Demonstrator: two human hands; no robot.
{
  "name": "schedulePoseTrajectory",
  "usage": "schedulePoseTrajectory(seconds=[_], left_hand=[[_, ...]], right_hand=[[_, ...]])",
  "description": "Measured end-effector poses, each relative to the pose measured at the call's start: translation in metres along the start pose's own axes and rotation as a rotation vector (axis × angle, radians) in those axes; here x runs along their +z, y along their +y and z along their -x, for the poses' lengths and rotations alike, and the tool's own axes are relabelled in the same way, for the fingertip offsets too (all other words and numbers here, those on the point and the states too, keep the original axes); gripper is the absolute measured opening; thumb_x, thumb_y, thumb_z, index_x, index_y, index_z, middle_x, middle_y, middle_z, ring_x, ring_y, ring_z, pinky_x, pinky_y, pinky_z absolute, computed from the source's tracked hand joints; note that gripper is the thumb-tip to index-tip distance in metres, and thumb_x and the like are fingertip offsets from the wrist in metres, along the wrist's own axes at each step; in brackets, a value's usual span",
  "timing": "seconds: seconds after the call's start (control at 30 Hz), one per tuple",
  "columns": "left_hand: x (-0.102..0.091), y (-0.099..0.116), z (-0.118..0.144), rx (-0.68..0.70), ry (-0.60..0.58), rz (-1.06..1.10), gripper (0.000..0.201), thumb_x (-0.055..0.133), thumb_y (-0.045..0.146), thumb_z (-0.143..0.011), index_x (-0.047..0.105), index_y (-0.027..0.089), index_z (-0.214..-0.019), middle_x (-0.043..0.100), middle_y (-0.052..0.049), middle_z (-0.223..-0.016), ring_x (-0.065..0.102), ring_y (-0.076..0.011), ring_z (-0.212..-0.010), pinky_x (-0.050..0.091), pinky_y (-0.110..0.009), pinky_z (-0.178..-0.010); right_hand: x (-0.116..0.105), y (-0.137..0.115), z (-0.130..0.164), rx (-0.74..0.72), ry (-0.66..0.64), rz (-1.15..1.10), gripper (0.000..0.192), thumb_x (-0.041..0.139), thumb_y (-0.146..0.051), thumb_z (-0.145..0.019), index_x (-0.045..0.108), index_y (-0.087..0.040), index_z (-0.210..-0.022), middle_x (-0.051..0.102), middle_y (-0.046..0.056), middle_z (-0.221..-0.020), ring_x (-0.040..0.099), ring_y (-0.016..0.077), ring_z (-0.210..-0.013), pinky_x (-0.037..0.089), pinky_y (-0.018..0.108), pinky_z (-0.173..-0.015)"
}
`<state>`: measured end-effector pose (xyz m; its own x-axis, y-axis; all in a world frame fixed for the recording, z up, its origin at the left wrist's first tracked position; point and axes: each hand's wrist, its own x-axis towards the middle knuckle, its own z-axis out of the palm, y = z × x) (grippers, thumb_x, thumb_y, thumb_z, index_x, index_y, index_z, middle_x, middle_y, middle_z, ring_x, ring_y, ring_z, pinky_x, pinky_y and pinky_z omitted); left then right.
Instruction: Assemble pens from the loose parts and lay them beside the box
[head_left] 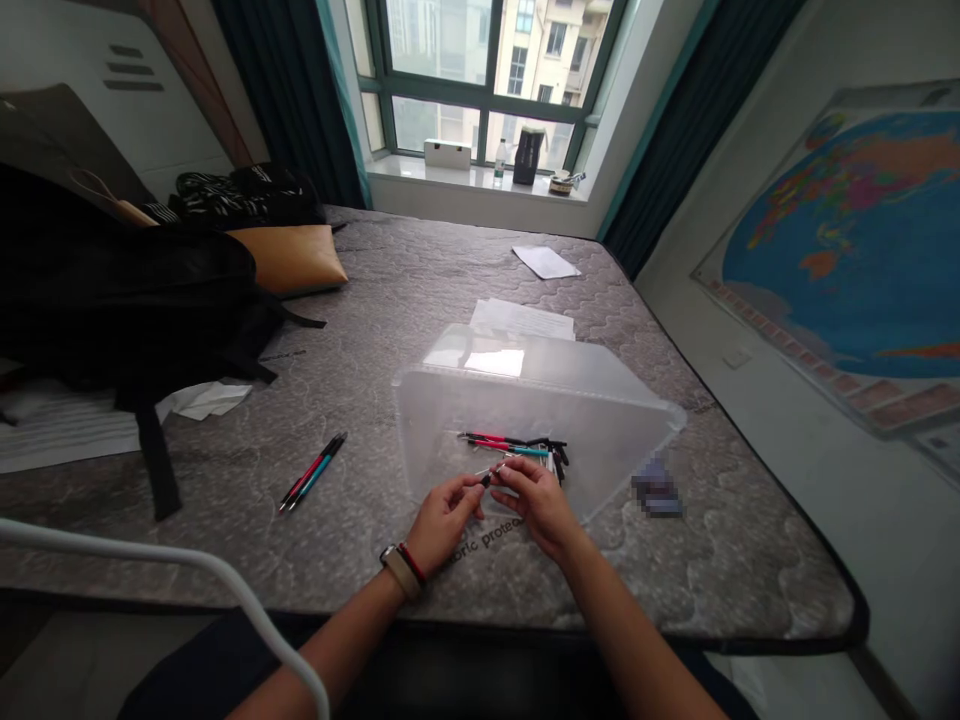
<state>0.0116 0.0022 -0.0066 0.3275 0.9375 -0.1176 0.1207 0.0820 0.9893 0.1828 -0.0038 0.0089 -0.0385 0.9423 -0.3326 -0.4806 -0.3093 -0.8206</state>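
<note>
While the black backpack (127,300) and the orange cushion (289,258) sit well off to the left, two assembled pens (313,471), one red and one teal, lie side by side on the bare mattress (360,330) just left of the clear plastic sheet (540,410). The left hand (442,520), a watch and red band at its wrist, pinches one end of a small pen part (489,474) with narrowed fingers; the right hand (536,500) pinches the other end the same way, so both hands are closed on the same piece above the sheet's near edge. Whether it is a refill or a short barrel is too small to tell. Just beyond the right hand lies a loose pile of pen pieces (517,448). Done well, I judge, this joining wants both ends kept in line, pressed or twisted gently, and held low over the sheet so a slipped part lands there.
</note>
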Motion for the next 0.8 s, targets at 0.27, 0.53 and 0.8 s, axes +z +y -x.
schedulePoseTrajectory(seconds=[0.27,0.53,0.8], left_hand=[[-0.001,-0.001,0.004,0.008,0.014,-0.079,0.038,0.057,0.049,-0.086,0.068,0.017,-0.102,0.068,-0.002,-0.068,0.061,-0.0162,-0.065,0.044,-0.026,-0.066],[-0.004,0.003,0.003,0.029,0.039,-0.078,0.036,0.057,0.048,-0.086,0.069,0.018,-0.100,0.068,-0.003,-0.068,0.060,-0.0166,-0.065,0.043,-0.026,-0.067],[-0.009,0.006,0.004,0.052,0.052,-0.101,0.034,0.056,0.047,-0.087,0.069,0.019,-0.101,0.068,-0.003,-0.069,0.059,-0.0164,-0.063,0.041,-0.026,-0.064]], right_hand=[[0.002,0.005,0.002,-0.089,0.061,0.055,0.030,0.081,-0.037,-0.067,0.069,-0.017,-0.086,0.069,0.005,-0.093,0.065,0.0180,-0.087,0.055,0.031,-0.077],[0.001,0.002,-0.002,-0.087,0.062,0.164,0.029,0.079,-0.039,-0.069,0.071,-0.019,-0.088,0.069,0.006,-0.099,0.063,0.0174,-0.088,0.051,0.027,-0.075],[0.009,0.011,-0.001,-0.086,0.035,0.221,0.031,0.079,-0.042,-0.069,0.070,-0.019,-0.088,0.069,0.005,-0.095,0.062,0.0168,-0.086,0.050,0.027,-0.075]])
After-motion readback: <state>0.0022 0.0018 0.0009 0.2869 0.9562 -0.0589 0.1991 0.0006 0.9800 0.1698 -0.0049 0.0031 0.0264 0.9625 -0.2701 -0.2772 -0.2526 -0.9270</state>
